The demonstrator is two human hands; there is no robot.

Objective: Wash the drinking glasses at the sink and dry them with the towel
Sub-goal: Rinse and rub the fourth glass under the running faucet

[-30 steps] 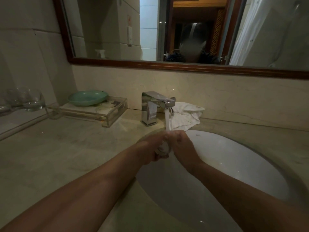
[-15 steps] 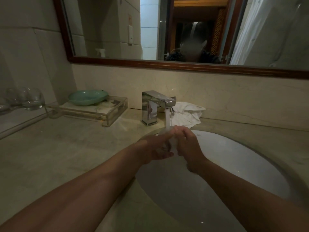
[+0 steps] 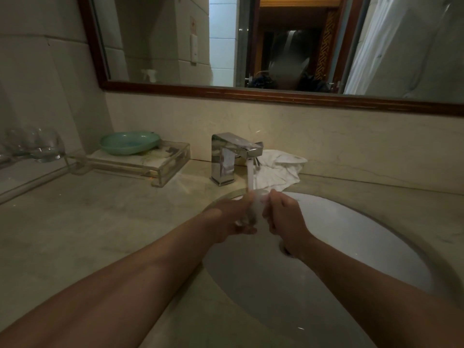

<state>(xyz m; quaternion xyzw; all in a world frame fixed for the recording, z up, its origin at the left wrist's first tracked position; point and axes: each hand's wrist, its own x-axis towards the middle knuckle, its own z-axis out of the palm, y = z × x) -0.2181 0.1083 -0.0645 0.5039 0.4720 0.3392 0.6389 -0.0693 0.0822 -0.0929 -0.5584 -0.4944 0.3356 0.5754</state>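
Both my hands hold a clear drinking glass [image 3: 254,209] over the white sink basin [image 3: 364,247], under the running water of the chrome faucet [image 3: 226,159]. My left hand [image 3: 231,217] grips the glass from the left. My right hand [image 3: 285,217] curls round it from the right. The glass is mostly hidden by fingers and water. A crumpled white towel [image 3: 278,172] lies on the counter behind the basin, right of the faucet. More clear glasses [image 3: 42,146] stand on a shelf at the far left.
A clear acrylic tray [image 3: 160,169] with a green dish [image 3: 129,145] sits left of the faucet. The marble counter [image 3: 88,222] spreads to the left. A wood-framed mirror [image 3: 276,96] hangs above the backsplash. The drain [image 3: 285,248] shows beside my right wrist.
My hands have shifted slightly on the glass under the stream, turning it. My right hand has drawn a little to the right. Water keeps running.
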